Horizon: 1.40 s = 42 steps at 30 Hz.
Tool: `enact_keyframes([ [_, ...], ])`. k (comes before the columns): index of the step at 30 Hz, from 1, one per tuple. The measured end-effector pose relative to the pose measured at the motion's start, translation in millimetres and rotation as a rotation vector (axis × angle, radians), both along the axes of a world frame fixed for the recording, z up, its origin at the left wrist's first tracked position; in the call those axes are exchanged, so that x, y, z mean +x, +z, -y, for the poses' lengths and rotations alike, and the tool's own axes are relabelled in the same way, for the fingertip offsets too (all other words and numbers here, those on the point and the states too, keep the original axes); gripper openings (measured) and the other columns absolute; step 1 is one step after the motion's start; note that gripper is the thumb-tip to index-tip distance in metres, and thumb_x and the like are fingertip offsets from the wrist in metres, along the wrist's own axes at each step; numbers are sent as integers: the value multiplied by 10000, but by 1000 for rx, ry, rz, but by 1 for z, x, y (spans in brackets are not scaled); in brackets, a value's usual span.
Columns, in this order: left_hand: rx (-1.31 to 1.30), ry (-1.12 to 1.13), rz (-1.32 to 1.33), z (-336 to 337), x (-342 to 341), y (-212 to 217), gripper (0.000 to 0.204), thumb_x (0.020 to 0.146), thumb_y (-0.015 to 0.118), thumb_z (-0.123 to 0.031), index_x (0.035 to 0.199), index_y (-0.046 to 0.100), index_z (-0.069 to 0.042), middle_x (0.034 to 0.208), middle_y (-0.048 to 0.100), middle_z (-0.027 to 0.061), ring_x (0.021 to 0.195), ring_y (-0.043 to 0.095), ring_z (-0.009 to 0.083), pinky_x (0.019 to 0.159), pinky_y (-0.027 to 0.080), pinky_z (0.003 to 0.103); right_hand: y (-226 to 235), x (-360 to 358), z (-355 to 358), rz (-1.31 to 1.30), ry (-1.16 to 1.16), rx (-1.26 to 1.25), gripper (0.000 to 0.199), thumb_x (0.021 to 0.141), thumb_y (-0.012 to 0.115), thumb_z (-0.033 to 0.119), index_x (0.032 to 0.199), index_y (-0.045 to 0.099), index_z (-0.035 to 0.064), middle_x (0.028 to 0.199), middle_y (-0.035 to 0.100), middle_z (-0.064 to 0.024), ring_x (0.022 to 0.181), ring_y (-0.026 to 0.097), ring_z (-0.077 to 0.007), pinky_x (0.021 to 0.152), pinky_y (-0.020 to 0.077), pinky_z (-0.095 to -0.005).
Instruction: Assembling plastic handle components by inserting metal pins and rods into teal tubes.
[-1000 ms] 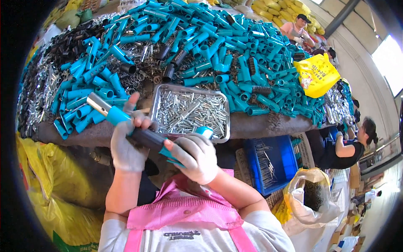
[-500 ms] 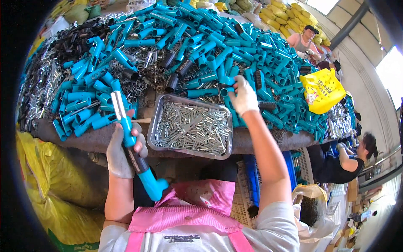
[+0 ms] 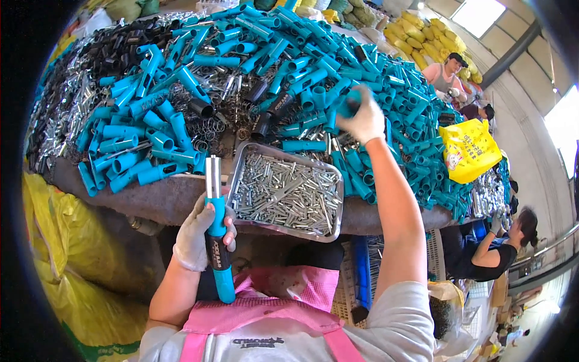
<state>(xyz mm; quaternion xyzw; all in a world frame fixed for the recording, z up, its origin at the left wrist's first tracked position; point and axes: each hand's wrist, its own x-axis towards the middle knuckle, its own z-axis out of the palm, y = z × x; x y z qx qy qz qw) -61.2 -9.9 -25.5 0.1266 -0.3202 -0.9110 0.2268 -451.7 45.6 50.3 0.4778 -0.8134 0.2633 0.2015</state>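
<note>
Tube of glossy teal and black plastic with a slotted silver metal shaft [image 3: 216, 244] is standing nearly upright in your pale-gloved left hand [image 3: 194, 238]; your fingers are curling around its middle, probably for steadiness, leaving the shaft exposed above. Your pale-gloved right hand [image 3: 367, 120] is reaching over a heap of hollow, smooth teal plastic parts [image 3: 313, 78]; blur is hiding whether it is gripping one. A shallow rectangular see-through tray [image 3: 342, 205] is keeping slim silver metal pins [image 3: 289, 202] together, likely for easy reach, at the brown cloth-covered worktop's edge [image 3: 151, 202]. Wiry coil springs [image 3: 208, 127] are lying loose behind, leftward.
</note>
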Motion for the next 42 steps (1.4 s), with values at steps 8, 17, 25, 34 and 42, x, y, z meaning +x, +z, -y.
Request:
enact_keyframes([
  [8, 89, 82, 54, 0, -4, -2, 386, 934, 445, -354, 1241, 411, -124, 776, 484, 73, 558, 500, 169, 502, 436, 312, 67, -30, 54, 0, 184, 207, 414, 739, 642, 275, 1127, 586, 143, 1035, 627, -152, 918, 622, -305, 805, 486, -368],
  [17, 25, -4, 54, 9, -2, -17, 370, 903, 493, -316, 1179, 437, -75, 791, 515, 86, 581, 520, 164, 529, 456, 295, -41, -58, 7, -405, -160, 465, 303, 752, 627, 334, 995, 626, 153, 1030, 625, -74, 1007, 572, -251, 867, 441, -420],
  [25, 75, 2, 87, 13, -3, -24, 444, 906, 493, -404, 1201, 435, -77, 755, 511, 70, 552, 497, 157, 501, 416, 293, -4, -99, -3, 946, 228, -701, 356, 805, 654, 99, 1130, 514, 63, 1022, 594, -119, 865, 621, -216, 739, 505, -317],
  [34, -17, 19, 61, 11, -5, -23, 467, 910, 487, -414, 1213, 430, -62, 750, 508, 76, 541, 499, 146, 501, 419, 273, -32, -67, -7, -299, -59, 618, 240, 707, 653, 226, 933, 658, 145, 980, 629, -53, 965, 580, -250, 848, 453, -382],
  [42, -55, 45, 130, 11, -1, -23, 464, 910, 500, -389, 1216, 429, -48, 761, 518, 80, 550, 510, 149, 505, 426, 270, -23, -104, -15, -717, -381, 563, 198, 822, 475, 189, 949, 625, 211, 949, 589, -22, 960, 546, -217, 823, 422, -401],
])
